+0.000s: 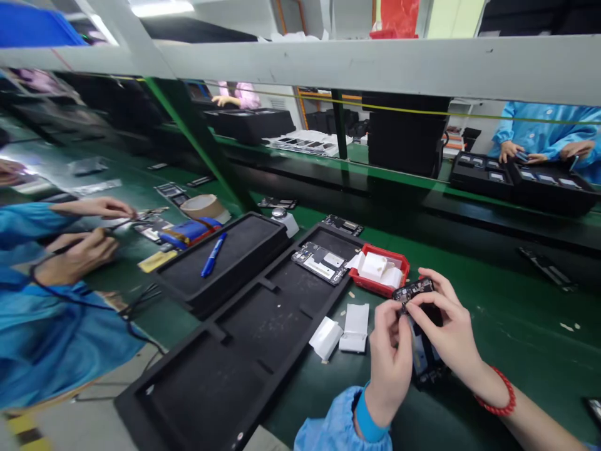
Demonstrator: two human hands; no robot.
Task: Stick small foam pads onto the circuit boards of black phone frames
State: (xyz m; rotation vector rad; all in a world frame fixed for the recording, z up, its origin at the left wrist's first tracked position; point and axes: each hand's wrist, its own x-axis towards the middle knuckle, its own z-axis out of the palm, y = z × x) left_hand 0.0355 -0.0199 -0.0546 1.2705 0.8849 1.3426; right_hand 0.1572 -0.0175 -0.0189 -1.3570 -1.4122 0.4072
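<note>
An opened smartphone (425,357) with bare inner parts lies slanted on the green bench in front of me. My left hand (389,351) is at its upper left edge, thumb and fingers pinched together; whatever they hold is too small to make out. My right hand (448,326) curls over the phone's upper right side, with its thumb and index fingertip pressed close to the left fingertips near the top. Both hands cover much of the phone. Just beyond them stands a red bin (380,285) with white paper pieces.
Left of my hands are two white paper pieces (355,326) and a long black tray (244,357) holding a phone assembly (322,262). A blue marker (213,255) lies on a stacked tray. A co-worker's hands (89,250) work with a cable at left. A shelf beam (352,66) crosses above.
</note>
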